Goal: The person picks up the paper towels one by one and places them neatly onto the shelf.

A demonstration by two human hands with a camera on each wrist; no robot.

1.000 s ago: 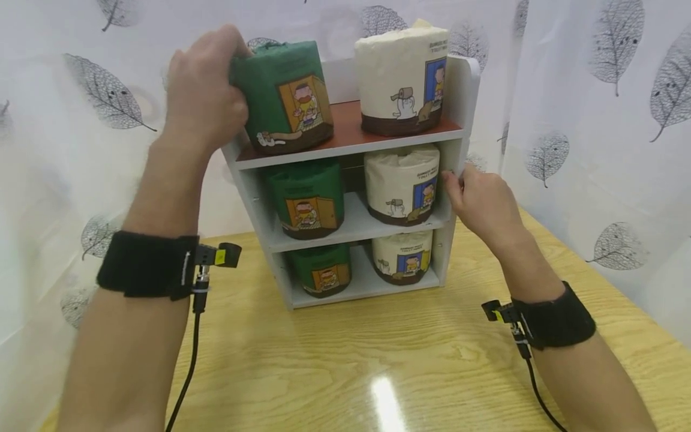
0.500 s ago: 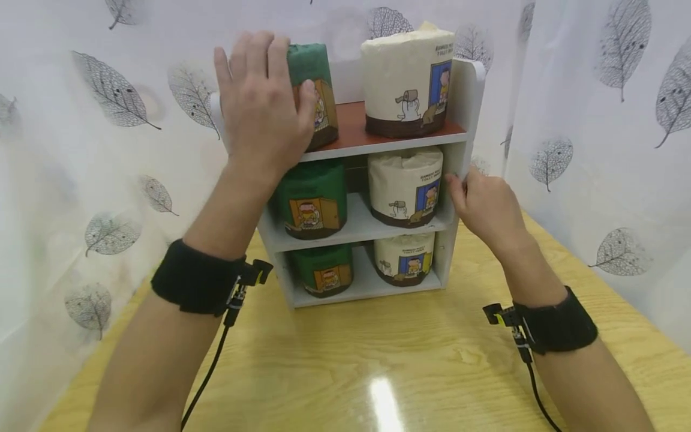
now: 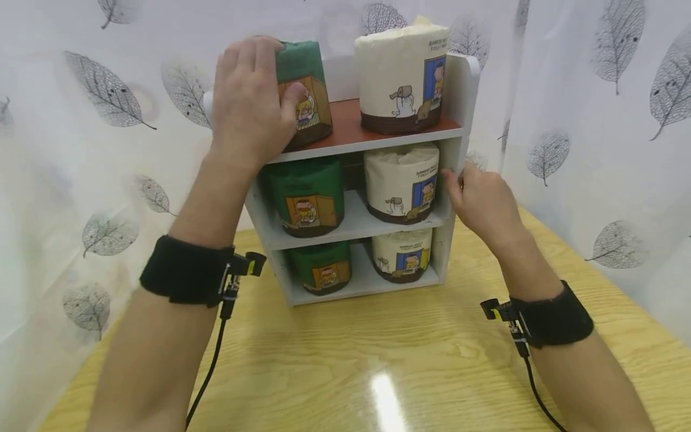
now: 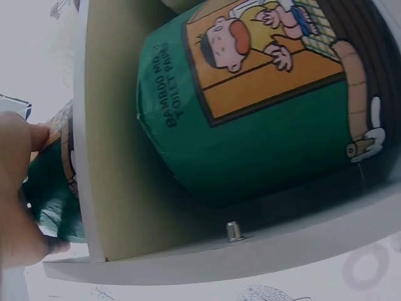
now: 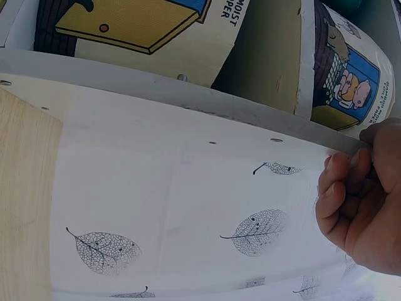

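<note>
A white three-tier shelf (image 3: 465, 90) stands on the wooden table (image 3: 378, 360). On its brown top board a green toilet paper roll (image 3: 310, 78) stands to the left of a cream roll (image 3: 402, 75). My left hand (image 3: 270, 72) covers the green roll's front and left side, fingers curled over its top and thumb on the picture. In the left wrist view, that hand (image 4: 19, 188) touches the green roll (image 4: 56, 200). My right hand (image 3: 456, 183) grips the front edge of the shelf's right side panel (image 5: 188, 100), and its curled fingers (image 5: 341, 188) show in the right wrist view.
The middle tier holds a green roll (image 3: 308, 195) and a cream roll (image 3: 402, 180). The bottom tier holds another green roll (image 3: 321, 270) and another cream roll (image 3: 402, 258). A leaf-print curtain (image 3: 594, 120) closes in the back and both sides.
My left hand moved from the green roll's left side to its front, lay flat, and now curls over its top. The roll sits further back. The right hand has stayed put.
</note>
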